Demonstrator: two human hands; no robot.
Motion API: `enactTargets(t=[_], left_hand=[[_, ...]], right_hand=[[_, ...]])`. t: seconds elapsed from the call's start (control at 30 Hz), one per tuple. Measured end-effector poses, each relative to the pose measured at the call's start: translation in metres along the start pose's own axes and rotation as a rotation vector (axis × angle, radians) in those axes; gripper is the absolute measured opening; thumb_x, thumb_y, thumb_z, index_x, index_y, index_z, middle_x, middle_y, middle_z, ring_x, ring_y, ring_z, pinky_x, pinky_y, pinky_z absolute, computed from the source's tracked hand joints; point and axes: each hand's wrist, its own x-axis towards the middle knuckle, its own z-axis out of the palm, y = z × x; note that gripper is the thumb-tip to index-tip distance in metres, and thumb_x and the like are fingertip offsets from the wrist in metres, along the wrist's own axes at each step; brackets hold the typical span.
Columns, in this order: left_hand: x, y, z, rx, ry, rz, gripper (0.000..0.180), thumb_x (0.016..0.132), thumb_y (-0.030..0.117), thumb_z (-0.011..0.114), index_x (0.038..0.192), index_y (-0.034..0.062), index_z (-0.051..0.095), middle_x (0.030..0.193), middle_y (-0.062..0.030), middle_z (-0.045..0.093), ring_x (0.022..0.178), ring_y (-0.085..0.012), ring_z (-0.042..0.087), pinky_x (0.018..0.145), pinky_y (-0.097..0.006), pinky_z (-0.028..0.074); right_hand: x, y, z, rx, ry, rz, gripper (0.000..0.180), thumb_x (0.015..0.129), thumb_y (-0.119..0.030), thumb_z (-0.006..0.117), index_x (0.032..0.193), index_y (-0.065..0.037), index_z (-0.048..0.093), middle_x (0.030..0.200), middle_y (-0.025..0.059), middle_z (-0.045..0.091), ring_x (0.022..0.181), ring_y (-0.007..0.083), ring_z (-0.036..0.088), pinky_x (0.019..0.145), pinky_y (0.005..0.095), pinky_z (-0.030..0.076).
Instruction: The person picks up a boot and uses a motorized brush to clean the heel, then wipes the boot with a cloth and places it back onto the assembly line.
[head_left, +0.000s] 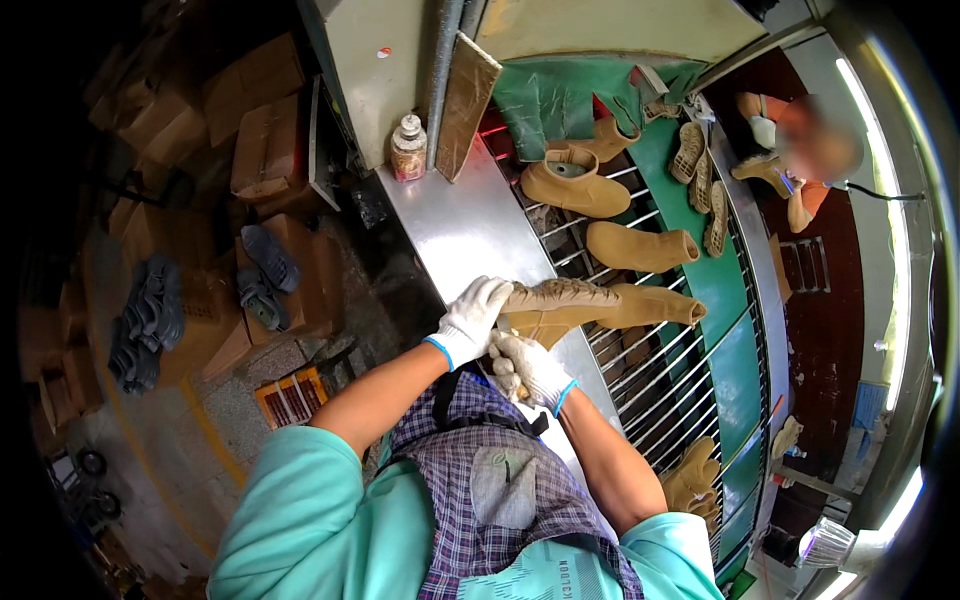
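Note:
My left hand (474, 318), in a white knitted glove with a blue cuff, grips the near end of a tan boot (548, 322). The boot lies on its side across the metal ledge (470, 240), with a wrinkled brown strip along its upper edge. Just below that end is my right hand (535, 372), gloved the same way. Its fingers are curled in, and what they hold is hidden. Touching the far end of the held boot is another tan boot (655, 306), lying on the bars.
A rack of metal rods (655, 375) runs past the ledge, carrying several more tan boots (640, 247). Brown soles (687, 152) lie on the green strip (715, 250) beyond. Across it a person (800, 150) handles a boot. A jar (409, 148) stands at the ledge's far end; cartons (270, 150) are at left.

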Motion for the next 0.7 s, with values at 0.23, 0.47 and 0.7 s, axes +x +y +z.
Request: enactTargets(t=[0.23, 0.47, 0.7], left_hand=[[0.032, 0.03, -0.033, 0.255, -0.123, 0.085, 0.093, 0.076, 0.039, 0.088, 0.151, 0.0022, 0.047, 0.153, -0.0229, 0.049, 0.151, -0.0457, 0.038, 0.127, -0.051, 0.034], [0.066, 0.03, -0.024, 0.095, -0.574, 0.04, 0.088, 0.084, 0.027, 0.081, 0.16, 0.0088, 0.043, 0.16, -0.0163, 0.048, 0.145, -0.0377, 0.049, 0.123, -0.049, 0.038], [0.06, 0.032, -0.027, 0.089, -0.51, 0.112, 0.084, 0.087, 0.03, 0.081, 0.16, 0.0087, 0.044, 0.16, -0.0158, 0.048, 0.147, -0.0374, 0.047, 0.122, -0.05, 0.039]], right_hand=[[-0.006, 0.016, -0.047, 0.18, -0.002, -0.123, 0.022, 0.109, -0.027, 0.051, 0.103, -0.006, 0.057, 0.061, -0.0029, 0.047, 0.038, 0.0074, 0.036, 0.03, 0.0246, 0.035], [-0.013, -0.004, -0.02, 0.368, 0.161, -0.152, 0.021, 0.111, -0.025, 0.049, 0.098, -0.011, 0.055, 0.061, -0.0072, 0.043, 0.039, 0.0054, 0.033, 0.03, 0.0242, 0.027], [-0.014, -0.005, -0.063, 0.225, -0.122, -0.026, 0.018, 0.109, -0.023, 0.052, 0.098, -0.011, 0.059, 0.063, -0.0095, 0.044, 0.041, 0.0037, 0.033, 0.032, 0.0233, 0.028]])
